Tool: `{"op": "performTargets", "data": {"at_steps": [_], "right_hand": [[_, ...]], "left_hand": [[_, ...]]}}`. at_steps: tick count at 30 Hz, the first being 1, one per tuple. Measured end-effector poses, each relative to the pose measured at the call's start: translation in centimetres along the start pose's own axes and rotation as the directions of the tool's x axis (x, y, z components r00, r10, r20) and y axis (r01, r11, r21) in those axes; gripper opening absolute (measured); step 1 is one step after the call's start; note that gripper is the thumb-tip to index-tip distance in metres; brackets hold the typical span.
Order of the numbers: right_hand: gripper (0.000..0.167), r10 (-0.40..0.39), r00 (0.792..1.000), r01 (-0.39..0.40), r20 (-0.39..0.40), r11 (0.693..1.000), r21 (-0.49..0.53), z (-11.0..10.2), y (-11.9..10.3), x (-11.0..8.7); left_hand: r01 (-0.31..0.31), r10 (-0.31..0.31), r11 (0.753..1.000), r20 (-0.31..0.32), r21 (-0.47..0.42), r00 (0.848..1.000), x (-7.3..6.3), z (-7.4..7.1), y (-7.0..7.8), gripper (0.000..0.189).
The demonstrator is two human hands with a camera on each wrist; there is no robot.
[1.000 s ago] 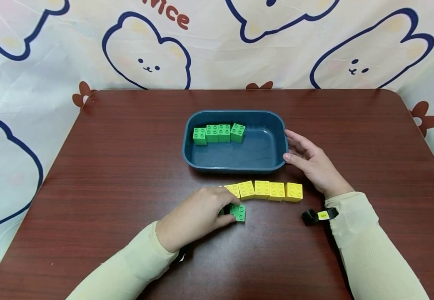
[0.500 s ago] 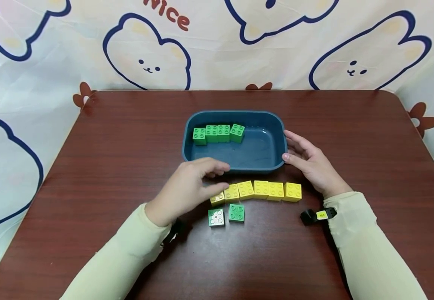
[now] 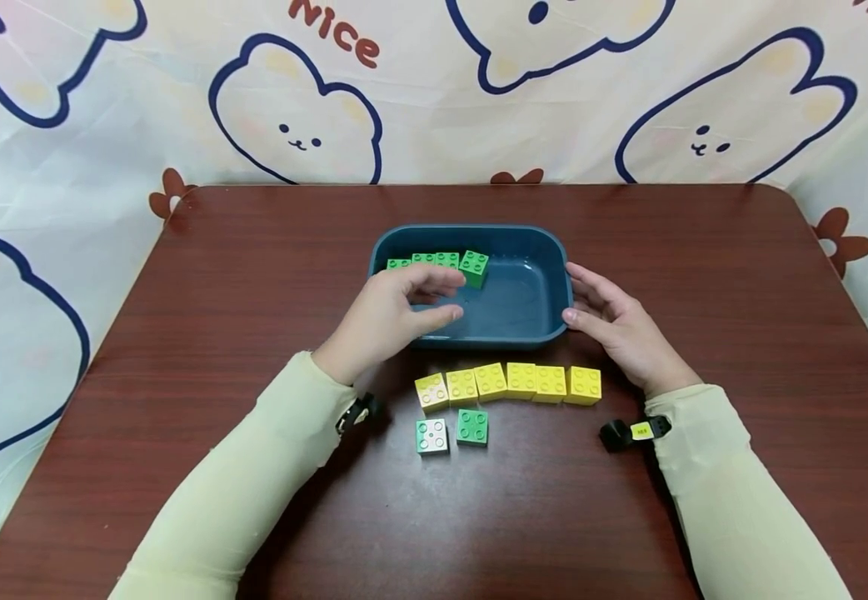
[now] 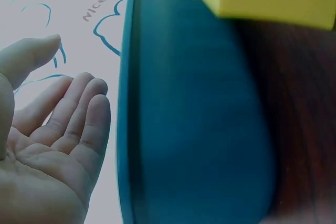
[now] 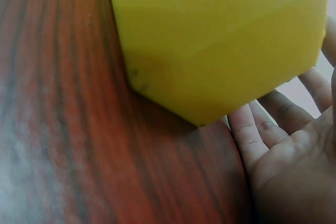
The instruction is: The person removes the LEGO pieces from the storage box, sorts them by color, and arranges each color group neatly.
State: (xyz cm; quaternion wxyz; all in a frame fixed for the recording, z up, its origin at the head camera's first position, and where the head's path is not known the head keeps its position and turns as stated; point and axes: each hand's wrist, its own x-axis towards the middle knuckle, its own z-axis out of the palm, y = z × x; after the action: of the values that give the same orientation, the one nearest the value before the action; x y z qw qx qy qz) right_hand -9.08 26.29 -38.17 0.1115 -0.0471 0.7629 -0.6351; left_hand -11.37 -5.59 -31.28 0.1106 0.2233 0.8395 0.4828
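My left hand [image 3: 385, 315] hovers over the left part of a dark blue tray [image 3: 512, 308], fingers extended and thumb apart, holding nothing. In the left wrist view its palm [image 4: 52, 145] shows beside the tray wall [image 4: 194, 108]. My right hand [image 3: 632, 337] rests its fingertips and thumb against the tray's right end. Several green toy building blocks [image 3: 474, 268] stand in a row inside the tray, partly hidden by the left hand. In front of the tray runs a row of yellow blocks [image 3: 521, 381]. Closer to me are two green blocks [image 3: 472, 427], the left one [image 3: 431, 437] shiny with glare.
The brown wooden table [image 3: 269, 233] extends on all sides. A patterned cloth [image 3: 434, 100] hangs behind it. Black wrist straps [image 3: 636, 432] sit at both cuffs. A yellow block [image 5: 220, 45] fills much of the right wrist view.
My left hand has let go of a green block beside another on the table, then moved up and away, past the yellow row to over the tray. The right hand stays at the tray.
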Motion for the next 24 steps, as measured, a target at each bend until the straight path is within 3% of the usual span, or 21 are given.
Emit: {"op": "performTargets", "data": {"at_steps": [17,24], "right_hand": [[0.065,-0.001,1.0,0.001,0.005,1.0,-0.001,0.0,0.0,-0.1],[0.064,0.003,1.0,-0.003,-0.003,1.0,-0.004,0.0,-0.1,0.0]], "left_hand": [[0.131,-0.125,0.986,0.061,-0.106,0.99,4.4,-0.5,-1.3,0.042],[0.209,-0.199,0.977,0.159,-0.047,0.967,5.4,-0.2,-1.6,0.056]]}}
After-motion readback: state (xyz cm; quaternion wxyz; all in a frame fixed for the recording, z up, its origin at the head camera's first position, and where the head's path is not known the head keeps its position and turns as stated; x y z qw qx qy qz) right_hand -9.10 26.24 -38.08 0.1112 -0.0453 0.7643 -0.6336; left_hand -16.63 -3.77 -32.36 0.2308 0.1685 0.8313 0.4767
